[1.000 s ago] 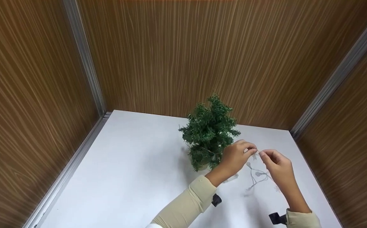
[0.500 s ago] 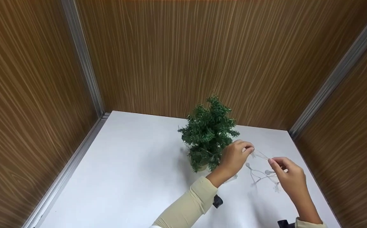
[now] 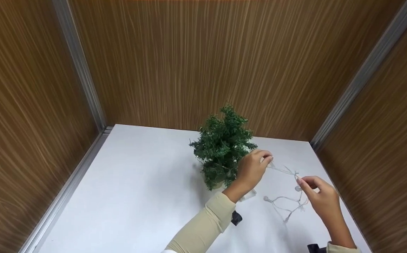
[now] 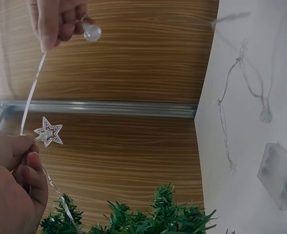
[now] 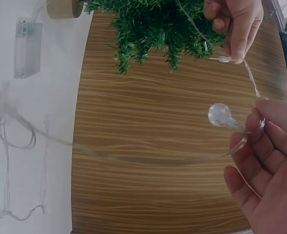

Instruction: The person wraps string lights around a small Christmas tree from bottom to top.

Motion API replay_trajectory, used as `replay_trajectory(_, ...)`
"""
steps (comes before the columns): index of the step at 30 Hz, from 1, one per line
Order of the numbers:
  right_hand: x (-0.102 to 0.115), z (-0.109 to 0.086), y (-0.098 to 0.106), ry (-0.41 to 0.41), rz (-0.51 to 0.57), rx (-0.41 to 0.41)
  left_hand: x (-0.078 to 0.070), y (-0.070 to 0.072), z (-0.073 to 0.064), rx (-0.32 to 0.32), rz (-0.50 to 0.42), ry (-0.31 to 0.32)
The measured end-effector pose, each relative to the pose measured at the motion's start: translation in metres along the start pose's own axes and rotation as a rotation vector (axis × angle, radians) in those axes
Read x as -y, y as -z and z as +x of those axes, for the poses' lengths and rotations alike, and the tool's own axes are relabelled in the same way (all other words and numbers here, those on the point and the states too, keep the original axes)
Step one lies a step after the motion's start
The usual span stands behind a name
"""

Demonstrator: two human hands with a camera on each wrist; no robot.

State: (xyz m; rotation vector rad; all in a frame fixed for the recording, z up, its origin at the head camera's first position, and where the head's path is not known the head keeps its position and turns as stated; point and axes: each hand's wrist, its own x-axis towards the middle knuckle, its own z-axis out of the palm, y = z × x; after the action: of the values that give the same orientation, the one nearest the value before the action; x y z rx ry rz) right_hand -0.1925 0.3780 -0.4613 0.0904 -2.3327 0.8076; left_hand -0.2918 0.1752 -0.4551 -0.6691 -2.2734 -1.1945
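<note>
A string of fairy lights (image 3: 283, 198) with clear ball and star bulbs runs between both hands, and its loose part hangs down over the white table. My left hand (image 3: 254, 167) pinches the wire beside the tree, close by a clear star (image 4: 48, 132). To its right, my right hand (image 3: 319, 191) pinches the same wire near a clear ball bulb (image 5: 220, 115). The stretch between the hands is nearly straight. A small green artificial Christmas tree (image 3: 221, 140) stands upright just left of my left hand. In the left wrist view, wire leads from my left hand down toward the branches.
A clear battery box (image 5: 28, 51) lies on the table close to the tree's round wooden base (image 5: 64, 9). The white table (image 3: 136, 168) meets wood-grain panels (image 3: 175, 63) at the back and on both sides.
My right hand has moved right and a little down, away from my left hand, so a longer stretch of wire spans between them. The view has shifted slightly.
</note>
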Motion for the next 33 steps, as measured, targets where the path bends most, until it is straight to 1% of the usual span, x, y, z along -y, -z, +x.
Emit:
replay_trajectory(4,-0.006,-0.004,-0.001,-0.025,0.046,-0.003,0.0,0.002,0.004,0.003,0.036,0.0)
replay_trajectory(9,-0.01,-0.008,0.003,-0.058,0.072,0.041,-0.004,0.001,0.008,0.017,0.051,0.015)
replay_trajectory(15,-0.015,-0.011,0.003,-0.024,0.054,0.092,-0.004,0.0,0.011,0.034,0.064,0.035)
replay_trajectory(18,-0.018,-0.012,0.003,-0.008,0.063,0.091,-0.003,-0.001,0.012,0.026,0.07,0.043)
replay_trajectory(23,-0.023,-0.014,0.006,0.007,0.096,0.052,-0.002,-0.004,0.013,0.031,0.07,0.049)
replay_trajectory(25,-0.024,-0.016,0.008,0.004,0.091,0.046,-0.001,-0.005,0.014,0.03,0.07,0.051)
replay_trajectory(28,-0.027,-0.018,0.011,-0.027,0.057,0.07,0.001,-0.006,0.015,0.023,0.071,0.054)
replay_trajectory(31,-0.03,-0.022,0.016,-0.092,0.024,0.116,0.001,-0.006,0.017,0.021,0.067,0.054)
replay_trajectory(33,-0.032,-0.025,0.02,-0.13,0.008,0.13,0.002,-0.006,0.018,0.028,0.062,0.052)
